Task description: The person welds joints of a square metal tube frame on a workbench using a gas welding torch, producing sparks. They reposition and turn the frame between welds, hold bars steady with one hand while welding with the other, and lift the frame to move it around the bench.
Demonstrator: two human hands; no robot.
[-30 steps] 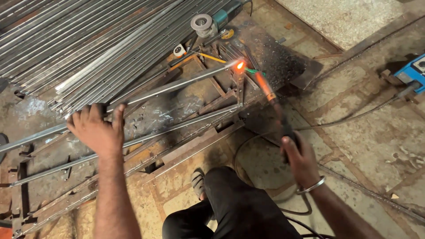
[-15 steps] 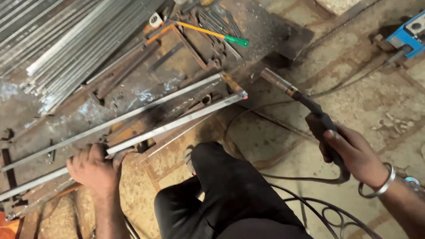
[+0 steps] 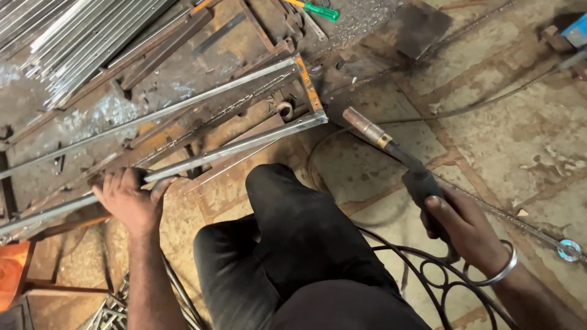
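Observation:
My left hand (image 3: 129, 198) grips the near rail of a long welded steel frame (image 3: 202, 101), two square tubes joined by a short cross piece at the right end. The frame is tilted up off the rusty work plate (image 3: 183, 73). My right hand (image 3: 461, 223), with a metal bangle at the wrist, holds a welding torch (image 3: 391, 146) by its black handle. Its brass nozzle points toward the frame's right corner, a short gap away, with no arc. My knee in dark trousers (image 3: 293, 232) is between the hands.
A stack of steel tubes (image 3: 79, 36) lies at the top left. A green-handled screwdriver (image 3: 318, 9) sits at the top edge. Cables (image 3: 489, 98) run over the stone floor at right. Curled ironwork (image 3: 428, 275) lies by my right leg; an orange object (image 3: 12, 272) at the lower left.
The arc is out and the torch has pulled back from the frame corner. My left hand slid down onto the near rail and gripped it, lifting the frame; the view shifted left.

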